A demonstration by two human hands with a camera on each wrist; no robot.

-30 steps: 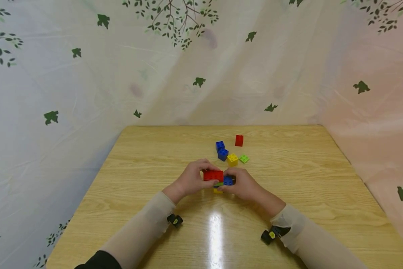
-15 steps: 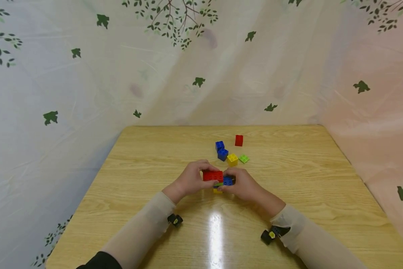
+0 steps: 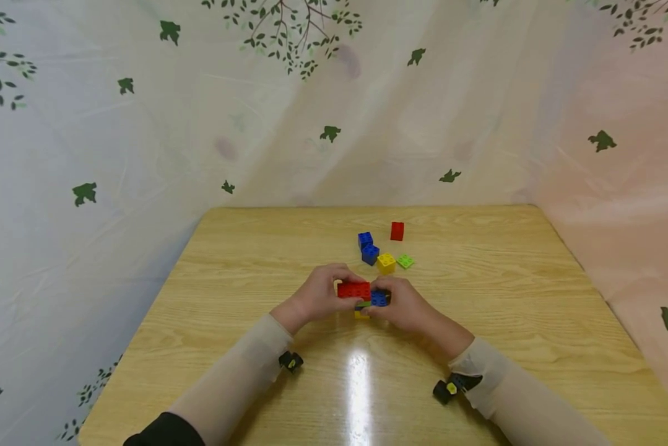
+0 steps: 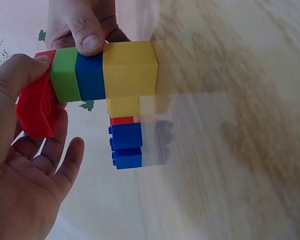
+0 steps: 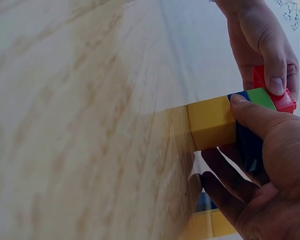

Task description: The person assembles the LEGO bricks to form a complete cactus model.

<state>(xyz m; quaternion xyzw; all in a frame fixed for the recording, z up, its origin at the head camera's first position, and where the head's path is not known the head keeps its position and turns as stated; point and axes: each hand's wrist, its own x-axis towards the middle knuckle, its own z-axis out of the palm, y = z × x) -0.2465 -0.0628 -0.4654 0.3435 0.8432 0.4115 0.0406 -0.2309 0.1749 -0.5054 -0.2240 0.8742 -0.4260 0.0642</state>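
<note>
A small stack of toy building bricks stands on the table between my two hands. At its base is a yellow brick (image 4: 130, 70), then a blue brick (image 3: 379, 298) that juts out to the right, then a green brick (image 4: 65, 75). Topmost is a long red brick (image 3: 354, 290), which overhangs to the left. My left hand (image 3: 319, 292) grips the red brick between thumb and fingers. With thumb and fingers, my right hand (image 3: 403, 305) holds the blue brick; its fingers partly hide the stack in the head view.
Behind the stack lie two blue bricks (image 3: 370, 254), a yellow brick (image 3: 386, 263) and a thin green piece (image 3: 405, 261). Farther back is a red brick (image 3: 397, 231). The wooden table (image 3: 244, 248) ends at a leaf-patterned cloth (image 3: 289, 148).
Both hands keep the same hold on the stack, and the bricks stay where they were. Only the head view has shifted very slightly.
</note>
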